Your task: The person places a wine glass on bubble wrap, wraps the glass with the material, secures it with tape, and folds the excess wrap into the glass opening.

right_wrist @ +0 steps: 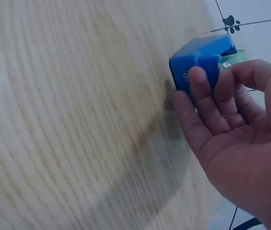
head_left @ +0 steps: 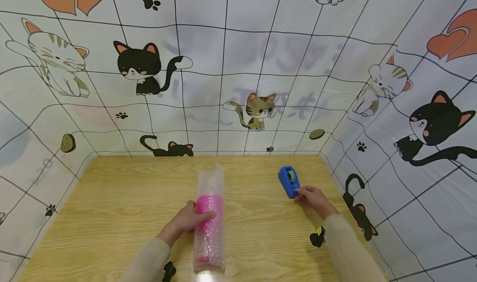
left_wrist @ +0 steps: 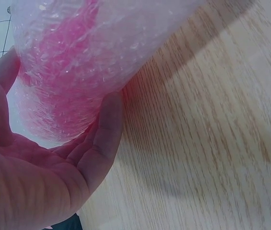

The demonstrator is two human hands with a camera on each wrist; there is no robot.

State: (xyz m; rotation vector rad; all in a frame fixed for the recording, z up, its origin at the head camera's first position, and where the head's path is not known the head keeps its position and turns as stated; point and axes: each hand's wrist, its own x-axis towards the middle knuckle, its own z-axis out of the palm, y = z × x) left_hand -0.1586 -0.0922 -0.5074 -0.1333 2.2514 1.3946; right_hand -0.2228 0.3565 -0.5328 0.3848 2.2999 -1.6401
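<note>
A pink cylinder-shaped bundle in bubble wrap (head_left: 209,228) lies lengthwise on the wooden table. My left hand (head_left: 187,219) grips it from its left side, thumb over the top. In the left wrist view, the fingers (left_wrist: 107,129) curl under the clear wrap (left_wrist: 73,72). At the right stands a blue tape dispenser (head_left: 287,181) with a greenish tape roll (head_left: 291,177) in it. My right hand (head_left: 314,199) is at its near end. In the right wrist view, thumb and index finger pinch the tape end (right_wrist: 225,65) beside the blue dispenser body (right_wrist: 185,62).
The wooden table (head_left: 130,199) reaches back to a white cloth wall (head_left: 208,87) printed with cats and grid lines. More of this cloth stands at both sides. A dark strap piece (head_left: 317,236) shows at my right wrist.
</note>
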